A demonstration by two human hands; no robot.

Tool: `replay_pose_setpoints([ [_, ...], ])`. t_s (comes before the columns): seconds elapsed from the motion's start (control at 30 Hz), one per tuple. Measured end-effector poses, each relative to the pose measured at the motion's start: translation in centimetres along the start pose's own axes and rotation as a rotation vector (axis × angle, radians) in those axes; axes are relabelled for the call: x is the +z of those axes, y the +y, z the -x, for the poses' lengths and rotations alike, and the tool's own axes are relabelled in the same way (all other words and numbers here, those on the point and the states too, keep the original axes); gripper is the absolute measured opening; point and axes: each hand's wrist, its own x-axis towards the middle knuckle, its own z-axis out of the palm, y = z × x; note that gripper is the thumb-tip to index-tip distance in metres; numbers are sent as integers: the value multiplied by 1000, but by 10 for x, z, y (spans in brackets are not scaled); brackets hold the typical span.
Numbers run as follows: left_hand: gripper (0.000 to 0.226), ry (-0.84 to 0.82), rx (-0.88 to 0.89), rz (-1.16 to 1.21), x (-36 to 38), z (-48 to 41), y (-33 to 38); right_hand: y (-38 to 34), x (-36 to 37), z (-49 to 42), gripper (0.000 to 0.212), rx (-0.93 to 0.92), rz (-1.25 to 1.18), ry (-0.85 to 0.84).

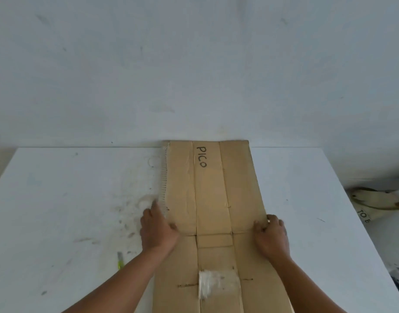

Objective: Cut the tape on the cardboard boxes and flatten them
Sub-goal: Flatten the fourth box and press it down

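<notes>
A flattened brown cardboard box (pixel 213 199) lies lengthwise on the white table (pixel 69 199), with "PICO" written near its far end. A patch of clear tape (pixel 218 284) sticks to its near part. My left hand (pixel 157 231) holds the box's left edge, thumb on top of the cardboard. My right hand (pixel 271 236) grips the right edge with curled fingers. A yellow-green utility knife (pixel 120 260) lies on the table left of my left forearm.
The white wall stands right behind the table's far edge. Off the table's right side lies a folded cardboard piece (pixel 378 203) with black lettering. Smudges mark the table left of the box.
</notes>
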Motion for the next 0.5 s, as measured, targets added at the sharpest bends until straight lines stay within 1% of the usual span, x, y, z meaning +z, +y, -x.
replay_pose_setpoints([
  [0.03, 94, 14, 63, -112, 2, 0, 4, -3, 4, -1, 55, -42, 65, 22],
  [0.07, 96, -12, 145, -200, 5, 1, 8, -7, 7, -2, 65, -96, 133, 43],
  [0.13, 87, -137, 302, -345, 14, 0, 17, -18, 13, -5, 74, -249, 308, 25],
  [0.17, 81, -195, 345, -407, 20, -2, 21, -23, 18, -7, 75, -330, 383, -12],
  [0.23, 79, -280, 358, -505, 32, -8, 24, -31, 30, -11, 75, -431, 471, -94],
  [0.3, 81, -325, 326, -574, 40, -14, 24, -32, 41, -15, 73, -450, 502, -140],
  [0.4, 85, -321, 297, -614, 46, -17, 25, -26, 53, -19, 70, -455, 535, -129],
  [0.5, 90, -277, 278, -650, 43, -20, 35, -23, 56, -20, 70, -456, 558, -112],
])
